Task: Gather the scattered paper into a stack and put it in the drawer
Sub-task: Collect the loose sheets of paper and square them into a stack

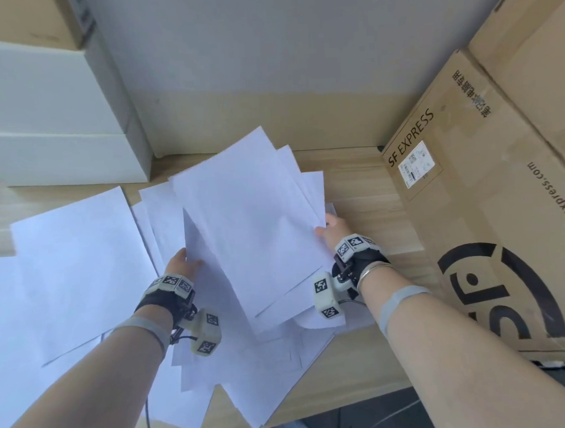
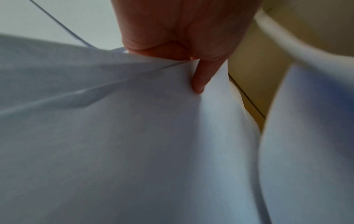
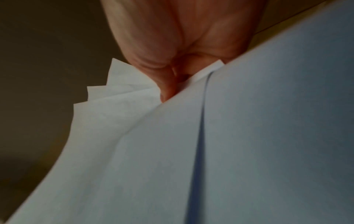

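Both hands hold 1 uneven bundle of white paper above the desk: the left hand pinches its left edge, the right hand pinches its right corner, fingers curled onto the fanned sheets. More loose sheets lie scattered beneath, too overlapped to count. 2 white boxes stand stacked far left; 1 closed cardboard box stands right.

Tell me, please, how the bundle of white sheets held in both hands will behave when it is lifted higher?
The held sheets will probably sag: they already curve between the left hand and right hand. Their edges are fanned and uneven in the right wrist view, so single sheets may slip out. They look light.
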Available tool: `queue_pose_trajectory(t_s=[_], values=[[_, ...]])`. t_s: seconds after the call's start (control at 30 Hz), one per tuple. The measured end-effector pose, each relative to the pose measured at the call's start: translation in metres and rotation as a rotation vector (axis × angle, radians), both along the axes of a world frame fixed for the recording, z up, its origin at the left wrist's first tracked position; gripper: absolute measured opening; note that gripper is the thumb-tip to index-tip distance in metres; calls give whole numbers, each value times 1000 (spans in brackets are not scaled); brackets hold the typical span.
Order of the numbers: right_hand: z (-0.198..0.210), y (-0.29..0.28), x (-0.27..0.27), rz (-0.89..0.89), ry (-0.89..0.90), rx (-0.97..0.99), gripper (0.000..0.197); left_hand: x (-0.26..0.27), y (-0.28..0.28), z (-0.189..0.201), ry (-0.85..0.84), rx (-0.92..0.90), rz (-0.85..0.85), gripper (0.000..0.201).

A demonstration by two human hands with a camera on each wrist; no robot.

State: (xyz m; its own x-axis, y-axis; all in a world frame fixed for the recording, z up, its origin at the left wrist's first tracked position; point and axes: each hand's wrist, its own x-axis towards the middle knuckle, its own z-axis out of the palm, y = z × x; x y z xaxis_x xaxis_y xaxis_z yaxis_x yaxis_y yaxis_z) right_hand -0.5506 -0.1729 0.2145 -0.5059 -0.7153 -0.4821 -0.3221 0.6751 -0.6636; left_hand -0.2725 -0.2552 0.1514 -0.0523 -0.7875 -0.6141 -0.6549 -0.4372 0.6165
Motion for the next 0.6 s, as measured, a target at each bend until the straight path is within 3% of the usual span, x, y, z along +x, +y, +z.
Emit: queue_pose_trajectory(t_s=[0.13,0.27,0.6], values=[[8,-10,-6,-124,-69,-155,32,9,-2,4,-3,3,23,34],[10,-13,-11,-199,-113,-181,31,20,-4,8,-2,20,51,35],[-13,-7,13,99,133,217,43,27,-7,10,36,93,42,41]])
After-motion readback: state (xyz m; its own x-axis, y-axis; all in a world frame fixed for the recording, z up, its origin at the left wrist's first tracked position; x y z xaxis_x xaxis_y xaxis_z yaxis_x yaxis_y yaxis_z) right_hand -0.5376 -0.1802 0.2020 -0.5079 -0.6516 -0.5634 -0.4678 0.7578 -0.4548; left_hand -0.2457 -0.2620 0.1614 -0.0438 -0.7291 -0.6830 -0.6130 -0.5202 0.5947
